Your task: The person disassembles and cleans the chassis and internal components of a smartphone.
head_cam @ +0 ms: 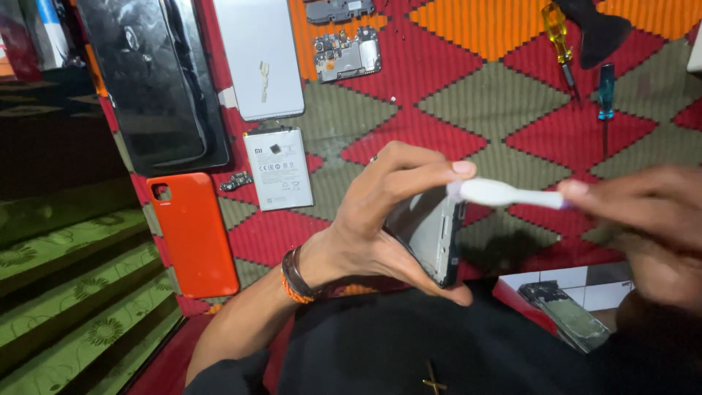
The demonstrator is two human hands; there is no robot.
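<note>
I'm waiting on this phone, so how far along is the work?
Done: the phone is stripped, with the battery, circuit board and orange back cover laid out on the mat. In hand: the left hand holds the phone frame while the right hand works a white brush on it. Left: every part is still out.

I see my left hand gripping a phone frame while my right hand holds a white brush against it.
</note>
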